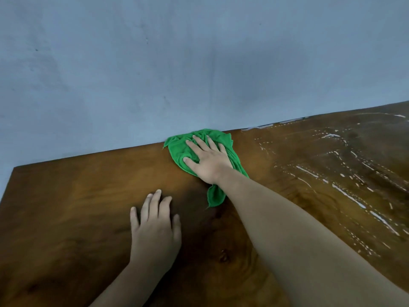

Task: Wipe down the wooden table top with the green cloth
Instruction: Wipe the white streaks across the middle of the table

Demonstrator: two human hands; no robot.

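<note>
- One green cloth (177, 149), at the far edge, mid-scene.
- One wooden table top (77, 207).
- Two hands: the left hand (155, 231) nearer, the right hand (208, 160) farther, on the cloth.
- One blue-grey wall (155, 63), far.

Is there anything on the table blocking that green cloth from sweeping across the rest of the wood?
No object does. The right hand presses the green cloth on the table top at its far edge, by the wall. Only the left hand rests on the wood, nearer the person and left of the cloth.
</note>
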